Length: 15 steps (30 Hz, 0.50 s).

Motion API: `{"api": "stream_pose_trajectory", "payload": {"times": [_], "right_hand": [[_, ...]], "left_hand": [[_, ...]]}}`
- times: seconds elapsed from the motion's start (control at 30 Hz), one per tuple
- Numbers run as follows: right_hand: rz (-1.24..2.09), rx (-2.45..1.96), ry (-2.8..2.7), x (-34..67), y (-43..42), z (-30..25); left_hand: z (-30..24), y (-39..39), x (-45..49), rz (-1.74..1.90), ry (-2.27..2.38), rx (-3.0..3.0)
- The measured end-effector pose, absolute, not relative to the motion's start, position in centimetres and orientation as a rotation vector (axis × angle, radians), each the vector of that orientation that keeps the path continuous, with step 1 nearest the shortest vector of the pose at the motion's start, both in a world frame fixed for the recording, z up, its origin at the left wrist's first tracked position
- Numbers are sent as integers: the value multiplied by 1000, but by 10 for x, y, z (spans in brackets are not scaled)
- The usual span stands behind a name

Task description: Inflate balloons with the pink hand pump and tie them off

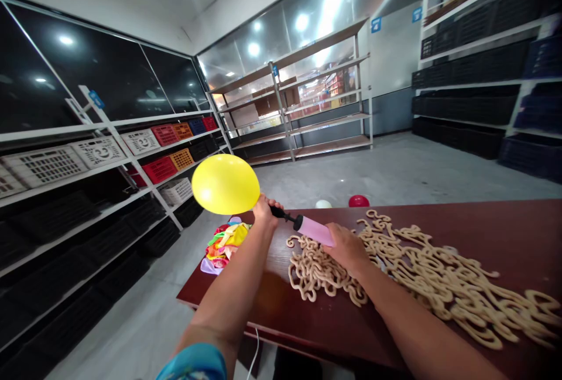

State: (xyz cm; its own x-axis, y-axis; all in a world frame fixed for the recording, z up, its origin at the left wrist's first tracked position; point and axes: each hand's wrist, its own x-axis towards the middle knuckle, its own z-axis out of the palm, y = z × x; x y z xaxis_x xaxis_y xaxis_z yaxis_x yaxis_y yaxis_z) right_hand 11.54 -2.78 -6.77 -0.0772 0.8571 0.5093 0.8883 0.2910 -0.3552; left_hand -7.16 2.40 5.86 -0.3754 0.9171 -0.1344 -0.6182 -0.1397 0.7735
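My left hand (264,212) is closed round the neck of an inflated yellow balloon (225,184), holding it on the black nozzle of a pink hand pump (312,229). My right hand (348,249) grips the rear end of the pump body. Both hands hover over the near left part of a dark red table (504,233). Just left of my left hand lies a pile of flat, uninflated balloons (223,240) in mixed colours, at the table's far left corner.
A long heap of beige curly pieces (439,280) spreads across the table to the right. A white balloon (324,204) and a red balloon (359,201) lie on the floor beyond. Shelving with crates (164,151) lines the left wall; more racks stand behind.
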Motion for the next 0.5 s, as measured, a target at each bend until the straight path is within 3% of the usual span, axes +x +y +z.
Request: {"api": "stream_pose_trajectory", "payload": {"times": [0.27,0.5], "right_hand": [[-99,-1543,-1908,115,-26,-66],[-105,-1541,-1908,116,-28,-71]], "left_hand": [[110,31,-135,1842,912,505],[78,34,-102,1806,938,426]]}}
